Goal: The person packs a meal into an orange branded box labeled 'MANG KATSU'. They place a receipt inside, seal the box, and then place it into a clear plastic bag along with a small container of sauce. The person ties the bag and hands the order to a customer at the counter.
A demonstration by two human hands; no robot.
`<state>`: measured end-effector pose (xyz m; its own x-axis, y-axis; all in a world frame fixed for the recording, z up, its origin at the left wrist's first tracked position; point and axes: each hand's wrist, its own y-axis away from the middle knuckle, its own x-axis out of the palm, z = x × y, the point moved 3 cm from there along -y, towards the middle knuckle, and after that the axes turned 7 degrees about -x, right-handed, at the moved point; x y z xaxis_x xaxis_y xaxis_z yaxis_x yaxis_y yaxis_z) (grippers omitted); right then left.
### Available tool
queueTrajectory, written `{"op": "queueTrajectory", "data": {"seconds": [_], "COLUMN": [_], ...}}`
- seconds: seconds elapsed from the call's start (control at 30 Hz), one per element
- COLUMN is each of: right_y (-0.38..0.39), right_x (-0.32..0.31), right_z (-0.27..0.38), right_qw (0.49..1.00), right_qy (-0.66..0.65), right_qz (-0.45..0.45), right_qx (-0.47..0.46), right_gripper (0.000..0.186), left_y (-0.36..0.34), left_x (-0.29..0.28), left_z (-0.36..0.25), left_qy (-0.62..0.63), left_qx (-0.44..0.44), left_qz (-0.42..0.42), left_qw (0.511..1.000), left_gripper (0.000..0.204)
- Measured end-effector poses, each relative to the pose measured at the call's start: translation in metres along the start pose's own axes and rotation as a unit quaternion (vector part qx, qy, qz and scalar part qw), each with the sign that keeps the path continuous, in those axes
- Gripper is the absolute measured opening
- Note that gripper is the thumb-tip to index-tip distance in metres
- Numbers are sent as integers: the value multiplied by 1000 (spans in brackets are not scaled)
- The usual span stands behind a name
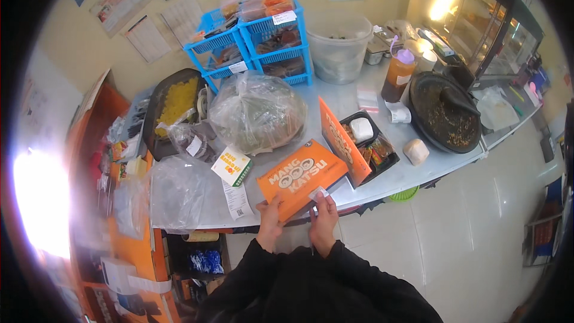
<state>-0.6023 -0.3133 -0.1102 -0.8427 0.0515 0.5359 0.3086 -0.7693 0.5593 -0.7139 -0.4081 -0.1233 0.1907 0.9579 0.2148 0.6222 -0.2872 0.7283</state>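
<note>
Orange box (301, 174), lower centre of the frame, at the near edge of the bench (393, 136). The left hand (271, 216) grips its lower-left edge; the right hand (323, 220) pinches a small white slip (318, 193) against its lower-right edge. An open box (345, 145) holding food stands just rightward.

The white slip (318, 191) is partly hidden — by the right hand (324, 220).

Long, plain black sleeves (368, 275)
</note>
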Motion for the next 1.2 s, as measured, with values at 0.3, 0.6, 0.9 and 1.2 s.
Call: {"op": "queueTrajectory", "data": {"seconds": [0.3, 0.6, 0.9, 1.2], "right_y": [-13, -1, -39, 62], "right_x": [-22, -38, -45, 69], "right_z": [-21, 2, -30, 70], "right_qw": [994, 985, 937, 857], "right_qy": [65, -65, -7, -77], "right_qz": [-9, 149, 346, 496], "right_qx": [-83, 51, -56, 112], "right_gripper": [28, 22, 35, 89], "left_y": [10, 20, 55, 148], "left_x": [3, -2, -5, -84], "left_z": [13, 19, -10, -96], "left_qy": [-5, 18, 28, 1], "left_qx": [31, 18, -87, 146], "left_qz": [-21, 7, 206, 113], "left_qw": [999, 1000, 974, 983], "left_gripper": [57, 59, 50, 51]}}
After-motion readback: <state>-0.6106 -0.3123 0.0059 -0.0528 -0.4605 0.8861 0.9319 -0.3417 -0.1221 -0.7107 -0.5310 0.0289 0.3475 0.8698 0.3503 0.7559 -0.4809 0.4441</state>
